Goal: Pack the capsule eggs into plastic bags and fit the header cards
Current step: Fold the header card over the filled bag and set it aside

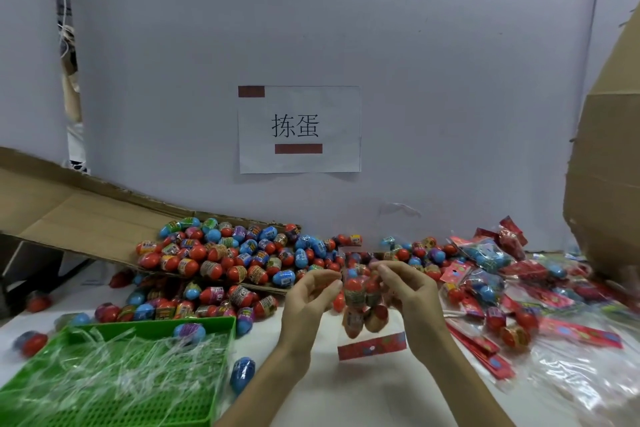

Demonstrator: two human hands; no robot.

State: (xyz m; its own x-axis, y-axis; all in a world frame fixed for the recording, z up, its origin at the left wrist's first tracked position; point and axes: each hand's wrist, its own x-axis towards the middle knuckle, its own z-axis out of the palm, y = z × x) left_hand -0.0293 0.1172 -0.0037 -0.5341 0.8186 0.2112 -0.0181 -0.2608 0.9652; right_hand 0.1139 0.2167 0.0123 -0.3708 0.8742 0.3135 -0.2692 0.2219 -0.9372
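Here, left hand [310,295] and right hand [407,291] pinch the top of an egg-filled plastic bag [360,305]; header card [372,346] beneath.

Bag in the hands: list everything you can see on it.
The bag is thin clear plastic holding several capsule eggs, mostly red with banded labels. It hangs upright above the white table, slightly blurred. The left hand and right hand pinch its top from either side. A red header card shows just below it.

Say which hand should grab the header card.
Probably right: the right hand is nearest the card, with more cards on its side; the left hand can hold the bag.
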